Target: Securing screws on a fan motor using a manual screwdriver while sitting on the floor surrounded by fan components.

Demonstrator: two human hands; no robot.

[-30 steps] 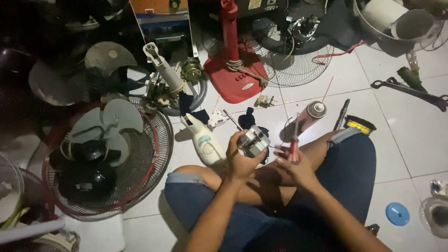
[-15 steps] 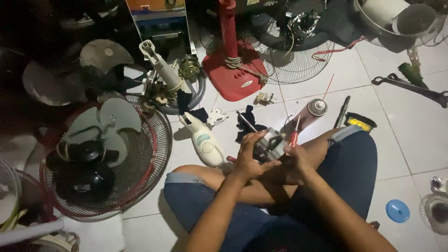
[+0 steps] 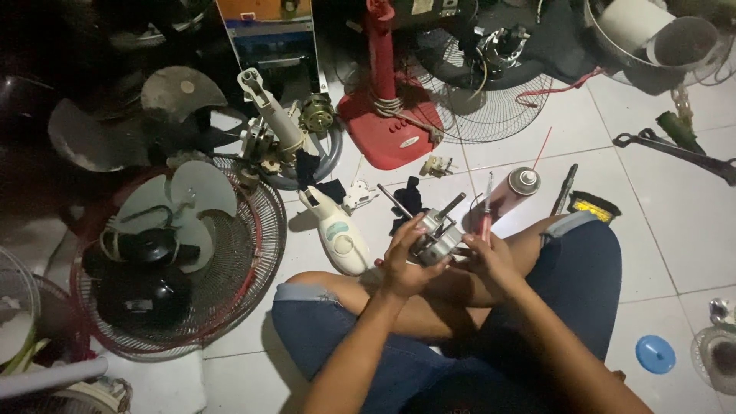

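I sit cross-legged on a white tiled floor. My left hand (image 3: 404, 261) grips a small metal fan motor (image 3: 437, 234) with a shaft sticking up and to the left, held above my knees. My right hand (image 3: 491, 257) steadies the motor's right side and also holds a red-handled screwdriver (image 3: 486, 211) pointing up. Just beyond my hands a spray can (image 3: 512, 190) with a thin red straw lies on the floor. A white plastic fan housing (image 3: 337, 232) lies to the left of my left knee.
A red-rimmed fan guard (image 3: 261, 253) with grey blades and a black motor lies at left. A red fan base (image 3: 391, 130), a wire grille (image 3: 491, 115), a wrench (image 3: 675, 149), a yellow-and-black tool (image 3: 592, 205) and a blue cap (image 3: 655, 354) are scattered about.
The motor has been turned in my hands, its shaft now pointing up-left. Both hands shifted slightly right and closer together; the view moved a little.
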